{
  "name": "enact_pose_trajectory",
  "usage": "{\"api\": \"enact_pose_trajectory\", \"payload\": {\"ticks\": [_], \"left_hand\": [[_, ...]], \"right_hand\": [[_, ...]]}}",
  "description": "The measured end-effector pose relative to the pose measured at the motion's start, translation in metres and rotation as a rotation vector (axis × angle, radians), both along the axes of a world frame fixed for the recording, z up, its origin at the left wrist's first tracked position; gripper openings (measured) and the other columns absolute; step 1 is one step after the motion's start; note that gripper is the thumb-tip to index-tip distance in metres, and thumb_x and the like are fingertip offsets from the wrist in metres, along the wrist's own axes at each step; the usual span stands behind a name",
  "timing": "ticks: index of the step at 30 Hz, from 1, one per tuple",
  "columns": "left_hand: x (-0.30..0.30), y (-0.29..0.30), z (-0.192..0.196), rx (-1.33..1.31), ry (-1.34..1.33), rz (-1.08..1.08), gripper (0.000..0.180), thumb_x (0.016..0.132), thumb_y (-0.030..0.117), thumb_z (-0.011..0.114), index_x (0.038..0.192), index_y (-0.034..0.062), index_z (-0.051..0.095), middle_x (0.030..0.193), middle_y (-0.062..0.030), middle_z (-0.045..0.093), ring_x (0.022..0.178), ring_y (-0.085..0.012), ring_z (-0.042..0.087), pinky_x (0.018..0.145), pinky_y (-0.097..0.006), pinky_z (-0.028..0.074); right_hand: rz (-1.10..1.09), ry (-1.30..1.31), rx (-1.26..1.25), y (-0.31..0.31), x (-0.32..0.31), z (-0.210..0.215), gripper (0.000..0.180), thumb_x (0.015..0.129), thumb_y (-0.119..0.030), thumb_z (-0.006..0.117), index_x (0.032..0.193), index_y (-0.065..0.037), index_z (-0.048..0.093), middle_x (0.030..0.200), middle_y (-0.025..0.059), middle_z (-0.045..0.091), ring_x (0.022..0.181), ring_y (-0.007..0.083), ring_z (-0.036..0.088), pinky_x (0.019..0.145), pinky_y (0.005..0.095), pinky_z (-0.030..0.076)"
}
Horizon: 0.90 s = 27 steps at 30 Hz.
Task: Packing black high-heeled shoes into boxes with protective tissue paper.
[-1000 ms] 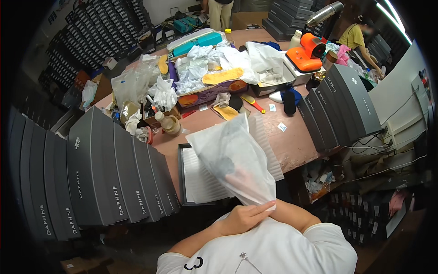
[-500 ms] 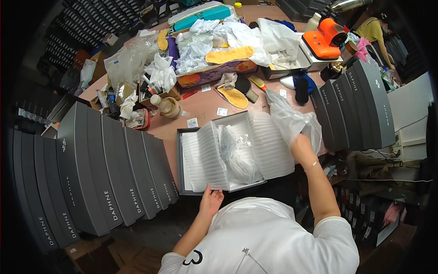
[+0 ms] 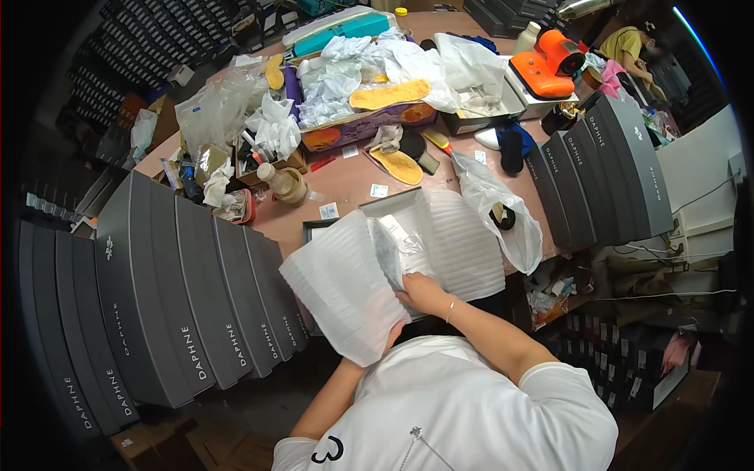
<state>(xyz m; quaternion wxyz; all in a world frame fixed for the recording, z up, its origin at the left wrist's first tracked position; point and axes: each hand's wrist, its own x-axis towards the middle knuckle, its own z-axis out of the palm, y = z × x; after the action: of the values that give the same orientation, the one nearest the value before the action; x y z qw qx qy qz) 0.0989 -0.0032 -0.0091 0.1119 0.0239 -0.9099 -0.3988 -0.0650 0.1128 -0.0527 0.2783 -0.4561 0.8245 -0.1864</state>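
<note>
An open grey shoebox (image 3: 393, 206) lies before me, lined with white ribbed foam sheet. Between the foam flaps sits a clear plastic-wrapped bundle (image 3: 404, 242); its contents are hard to make out. The left foam flap (image 3: 338, 279) is lifted and tilted over the box's left side. My left hand (image 3: 393, 336) is at that flap's near edge, gripping it, with most fingers hidden behind the foam. My right hand (image 3: 424, 295) reaches into the near end of the box, its fingers curled on the wrapped bundle. The right foam flap (image 3: 463, 243) spreads over the box's right side.
Grey shoeboxes stand in rows at left (image 3: 188, 298) and right (image 3: 613, 173). A translucent plastic bag (image 3: 503, 204) lies right of the box. Farther back are a paper-filled carton (image 3: 369, 129), yellow insoles (image 3: 397, 166), a bottle (image 3: 271, 174) and an orange device (image 3: 546, 67). Another person (image 3: 626, 51) is at far right.
My right hand has let go of the plastic bag and moved left to the wrapped bundle. My left hand has moved right, and the left foam flap has been lifted.
</note>
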Motion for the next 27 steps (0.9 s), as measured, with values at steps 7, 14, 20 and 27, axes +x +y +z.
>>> {"api": "enact_pose_trajectory", "payload": {"ticks": [7,14,20,27], "left_hand": [[0.053,-0.017,-0.029,0.181,-0.504,0.067,0.044,0.087,0.020,0.059,0.127,0.0036,0.053,0.131,-0.0167,0.051,0.124,-0.0353,0.044,0.106,-0.043,0.035],[0.006,-0.021,0.014,-0.167,0.017,0.280,0.046,0.084,0.017,0.062,0.126,0.0015,0.051,0.134,-0.0191,0.046,0.126,-0.0351,0.041,0.105,-0.047,0.034],[-0.090,-0.001,0.025,-0.285,-0.154,-0.115,0.029,0.084,0.026,0.062,0.099,0.0017,0.065,0.123,-0.0181,0.054,0.124,-0.0347,0.040,0.105,-0.058,0.023],[-0.181,0.003,-0.037,-0.686,-0.641,-0.400,0.045,0.079,0.045,0.065,0.101,0.0056,0.068,0.116,-0.0134,0.061,0.115,-0.0291,0.052,0.108,-0.060,0.018]], "right_hand": [[0.088,0.565,-0.088,-0.029,-0.075,-0.040,0.025,0.080,-0.015,0.057,0.098,0.002,0.057,0.084,0.0184,0.064,0.074,0.0338,0.065,0.066,0.0428,0.052],[0.226,0.485,0.080,-0.062,-0.102,0.025,0.014,0.079,-0.009,0.056,0.089,-0.002,0.062,0.087,0.0170,0.063,0.073,0.0300,0.066,0.061,0.0405,0.053],[-0.067,0.483,-0.087,-0.066,-0.144,0.014,0.010,0.078,-0.008,0.057,0.082,-0.004,0.066,0.091,0.0140,0.063,0.079,0.0289,0.066,0.063,0.0397,0.053],[-0.264,0.748,-0.344,0.043,-0.176,0.187,0.041,0.075,-0.002,0.063,0.116,-0.007,0.059,0.117,0.0190,0.056,0.111,0.0349,0.053,0.092,0.0434,0.043]]}}
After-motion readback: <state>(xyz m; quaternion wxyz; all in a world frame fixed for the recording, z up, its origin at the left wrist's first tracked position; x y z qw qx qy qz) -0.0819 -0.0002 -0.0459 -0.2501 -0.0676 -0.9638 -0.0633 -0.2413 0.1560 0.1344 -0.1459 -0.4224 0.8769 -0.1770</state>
